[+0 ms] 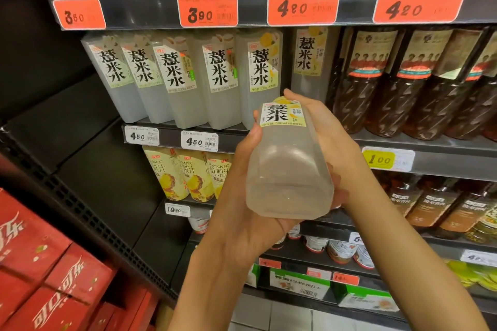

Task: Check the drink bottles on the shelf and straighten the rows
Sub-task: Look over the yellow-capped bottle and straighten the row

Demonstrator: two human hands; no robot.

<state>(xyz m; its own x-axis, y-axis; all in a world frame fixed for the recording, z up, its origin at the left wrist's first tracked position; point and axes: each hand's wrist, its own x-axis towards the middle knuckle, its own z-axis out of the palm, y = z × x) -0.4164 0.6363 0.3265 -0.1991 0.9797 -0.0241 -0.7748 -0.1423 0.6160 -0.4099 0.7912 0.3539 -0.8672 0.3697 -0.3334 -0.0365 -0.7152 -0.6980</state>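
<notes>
Presently held in both hands, in front of the shelf: one frosted bottle point(289, 169), tilted with its base toward the camera and its label end toward the shelving. Left hand point(242, 183) curled under and around the lower body, thumb along the left side near the label. Right hand point(322, 126) wrapped around the upper right side, fingertips over the top end. Both grips closed on the bottle.

Contents: pale, cloudy liquid, visible through the translucent wall. Cap hidden behind the fingers.

On the middle shelf point(188, 130), directly behind: a row of matching bottles point(188, 78), upright, side by side, labels forward. Gap in that row just behind the right hand, with one matching bottle set further back. To the right, dark bottles point(403, 80), closely packed.

Below, yellow juice bottles point(185, 172). At lower left, red cartons point(45, 271), well apart from the hands.
</notes>
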